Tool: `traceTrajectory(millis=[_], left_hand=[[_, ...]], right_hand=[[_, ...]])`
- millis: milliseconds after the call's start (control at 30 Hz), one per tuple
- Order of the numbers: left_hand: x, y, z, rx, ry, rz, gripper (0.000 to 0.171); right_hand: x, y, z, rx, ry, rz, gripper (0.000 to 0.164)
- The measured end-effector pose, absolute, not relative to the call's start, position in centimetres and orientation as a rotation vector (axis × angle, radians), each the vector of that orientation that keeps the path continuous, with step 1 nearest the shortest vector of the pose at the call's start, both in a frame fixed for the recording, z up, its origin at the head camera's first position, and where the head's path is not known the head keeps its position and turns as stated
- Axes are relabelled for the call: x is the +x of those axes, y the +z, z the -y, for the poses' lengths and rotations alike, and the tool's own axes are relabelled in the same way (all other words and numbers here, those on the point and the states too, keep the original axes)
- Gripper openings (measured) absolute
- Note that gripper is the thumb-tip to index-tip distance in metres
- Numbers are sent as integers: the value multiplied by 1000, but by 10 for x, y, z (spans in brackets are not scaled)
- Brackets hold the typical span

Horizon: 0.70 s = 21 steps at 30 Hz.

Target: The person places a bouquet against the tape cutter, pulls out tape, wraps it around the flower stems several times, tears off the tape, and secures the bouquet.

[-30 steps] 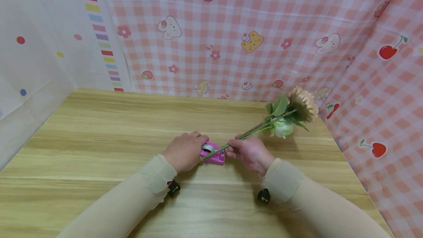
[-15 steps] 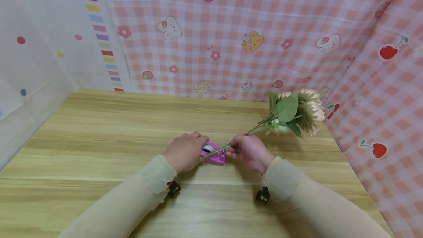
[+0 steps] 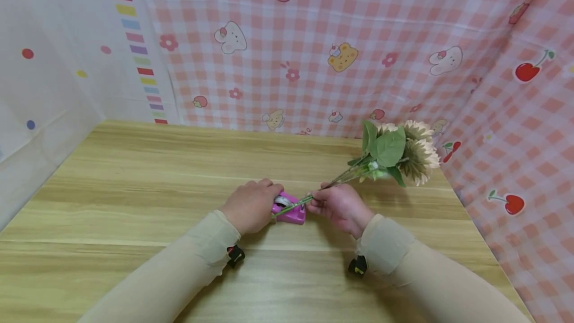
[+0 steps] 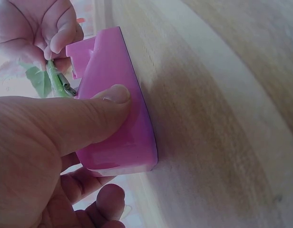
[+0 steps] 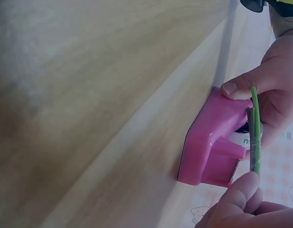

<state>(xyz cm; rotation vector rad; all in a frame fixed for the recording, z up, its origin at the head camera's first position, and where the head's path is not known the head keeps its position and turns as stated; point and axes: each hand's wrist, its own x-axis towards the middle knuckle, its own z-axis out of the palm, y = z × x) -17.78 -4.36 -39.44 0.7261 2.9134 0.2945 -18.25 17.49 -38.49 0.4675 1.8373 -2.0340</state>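
My left hand [image 3: 251, 206] grips the near-left end of a pink tape dispenser [image 3: 293, 217], which stands on the wooden table; the thumb presses its side in the left wrist view. A roll of tape [image 3: 282, 200] sits in it. With thumb and fingers, my right hand [image 3: 343, 208] pinches the green stems [image 5: 256, 135] of a small bunch of artificial flowers [image 3: 420, 156]. The stem ends slant across above the dispenser, and a shiny clear film shows around them in the right wrist view. Pale peach blooms and broad green leaves [image 3: 388, 146] point to the back right.
A pink checked cloth [image 3: 314, 39] with cartoon prints hangs behind the table [image 3: 157, 173] and along its right side. White cloth [image 3: 54, 64] with coloured dots hangs at the left. Small black devices [image 3: 358, 266] are strapped under both wrists.
The bunch has turned about its stems in my right hand: the big leaf now faces up and the white bud has rolled mostly beneath. My left hand and the tape dispenser stay put.
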Motion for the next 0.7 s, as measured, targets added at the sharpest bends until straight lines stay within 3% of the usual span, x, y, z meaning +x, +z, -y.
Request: traceTrajectory(millis=[700], left_hand=[[-176,-391,42,727,281,-2912,59]], right_hand=[[-182,-383,-177,372,-2093,-1581,11]])
